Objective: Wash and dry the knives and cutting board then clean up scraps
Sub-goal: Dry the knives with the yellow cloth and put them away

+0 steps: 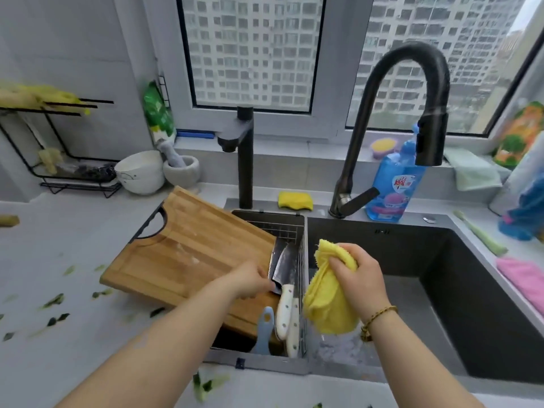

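A wooden cutting board [188,248] with a black handle lies tilted, half on the counter and half over the wire drain basket [282,228]. Two white-handled knives [285,307] and a pale blue tool [265,328] stand in the basket. My left hand [250,279] pinches the nearer knife at the base of its blade. My right hand [360,275] grips a bunched yellow cloth [326,301] over the dark sink [441,260]. Green scraps [56,301] are scattered on the counter at left and at the front edge.
A tall black faucet [412,98] arches over the sink, with a second short tap [241,148] behind the basket. A yellow sponge [295,200], blue detergent bottle [394,187], white bowls [139,172], a mortar [181,170] and a pink cloth [524,278] surround the sink.
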The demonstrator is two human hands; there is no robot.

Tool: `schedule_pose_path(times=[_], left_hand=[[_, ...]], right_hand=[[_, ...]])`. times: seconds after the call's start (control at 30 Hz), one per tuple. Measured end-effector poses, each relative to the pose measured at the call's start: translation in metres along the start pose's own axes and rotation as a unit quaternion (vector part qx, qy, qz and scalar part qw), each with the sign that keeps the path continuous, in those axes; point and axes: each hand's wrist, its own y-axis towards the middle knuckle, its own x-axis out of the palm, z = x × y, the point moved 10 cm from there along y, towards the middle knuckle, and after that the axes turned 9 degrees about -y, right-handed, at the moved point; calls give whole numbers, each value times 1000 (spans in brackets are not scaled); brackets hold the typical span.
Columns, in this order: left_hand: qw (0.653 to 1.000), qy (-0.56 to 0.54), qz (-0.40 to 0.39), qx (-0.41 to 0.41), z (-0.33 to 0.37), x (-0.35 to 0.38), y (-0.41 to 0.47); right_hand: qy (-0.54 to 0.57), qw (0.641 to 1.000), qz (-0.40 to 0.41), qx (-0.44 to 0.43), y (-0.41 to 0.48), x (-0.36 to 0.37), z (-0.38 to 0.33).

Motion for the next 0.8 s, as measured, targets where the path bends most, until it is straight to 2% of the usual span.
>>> schedule_pose_path(times=[0.13, 0.23, 0.43, 0.57, 0.8], left_hand=[[990, 126, -47, -32, 1, 45, 17], [979, 199, -33, -35, 1, 52, 34], [931, 364, -22, -33, 1, 71, 53], [939, 339, -35, -40, -7, 77, 62], [975, 210, -34, -60, -21, 63, 66]], right_hand=[[-14, 999, -23, 27, 13, -6, 37], [-24, 999, -18, 42, 19, -8, 51], [-10, 996, 10, 86, 17, -20, 70], [-5, 995, 25, 97, 19, -22, 78], [5, 994, 39, 104, 20, -19, 78]])
